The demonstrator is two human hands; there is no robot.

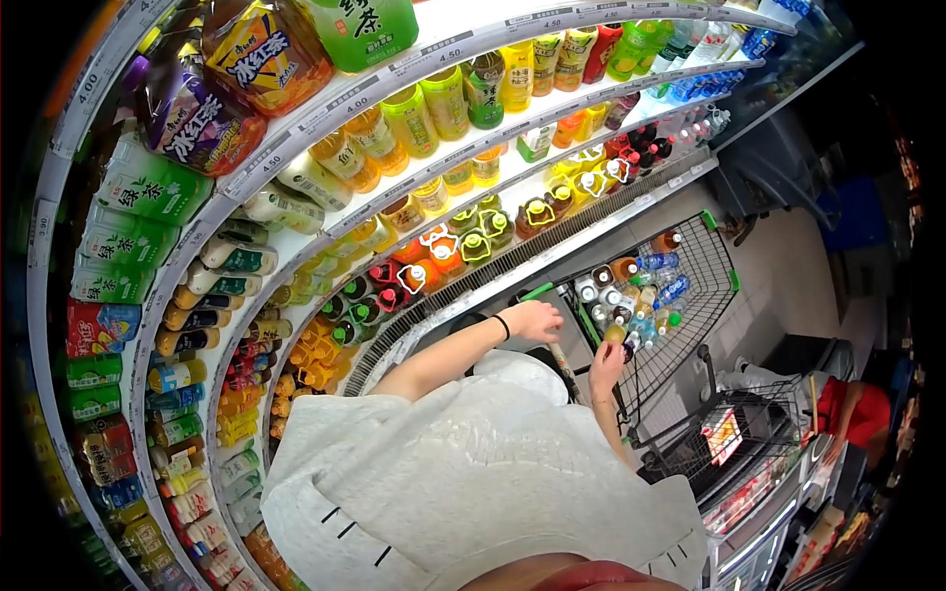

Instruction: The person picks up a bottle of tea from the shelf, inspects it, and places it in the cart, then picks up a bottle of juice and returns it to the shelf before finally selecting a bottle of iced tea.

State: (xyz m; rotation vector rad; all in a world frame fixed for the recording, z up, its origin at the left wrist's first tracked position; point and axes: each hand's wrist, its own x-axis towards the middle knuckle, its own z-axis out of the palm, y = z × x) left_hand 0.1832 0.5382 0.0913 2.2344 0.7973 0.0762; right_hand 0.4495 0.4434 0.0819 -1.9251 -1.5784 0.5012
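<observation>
A black band circles the wrist of my left hand [535,322], which is raised beside the near end of the shopping cart [724,271]; its fingers are bent and no object shows in them. At the cart's edge, my right hand [608,362] has its fingers around a small yellowish bottle [615,333]. Many bottles lie in the cart around that hand, among them blue-labelled bottles [673,289] and white-capped ones. The lower part of the held bottle is partly hidden.
Curved shelves [394,74] full of drink bottles run along the left and top. A black wire basket [778,414] stands at the right, near a person in red [855,419]. Grey floor tiles [803,266] show beyond the cart.
</observation>
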